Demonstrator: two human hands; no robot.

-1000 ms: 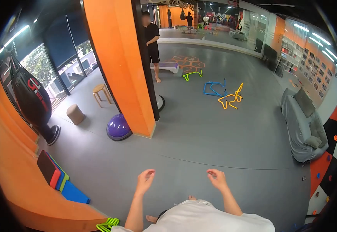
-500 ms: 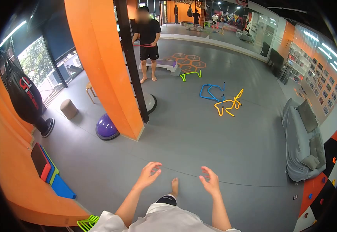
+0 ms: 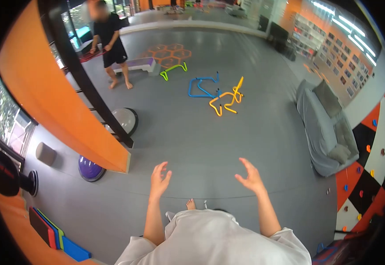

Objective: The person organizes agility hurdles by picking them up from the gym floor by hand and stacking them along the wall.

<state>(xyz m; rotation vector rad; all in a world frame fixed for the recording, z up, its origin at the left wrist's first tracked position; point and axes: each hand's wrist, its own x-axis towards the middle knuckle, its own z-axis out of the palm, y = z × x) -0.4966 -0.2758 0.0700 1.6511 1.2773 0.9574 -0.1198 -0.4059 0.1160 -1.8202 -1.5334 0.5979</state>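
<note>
My left hand (image 3: 159, 180) is raised in front of my body with fingers apart, holding nothing. Across from it, my right hand (image 3: 250, 177) is also open, palm turned inward, and nothing lies between the two. Both hang over the grey floor (image 3: 201, 145) and touch no object. Ahead on that floor lie blue hurdles (image 3: 197, 95) and yellow hurdles (image 3: 220, 99), tipped over and close together. A green hurdle (image 3: 173, 68) stands farther back on the left. One bare foot (image 3: 191, 204) shows below my hands.
An orange pillar (image 3: 64, 110) with a black ladder frame stands left, beside a purple balance dome (image 3: 91, 169) and a grey one (image 3: 125, 120). A person in black (image 3: 109, 42) holds something red near a step platform (image 3: 135, 64). A covered sofa (image 3: 322, 128) sits right.
My view has turned right and tilted down, and I appear farther forward. My hands are spread a little wider, still open. The person in black has changed stance.
</note>
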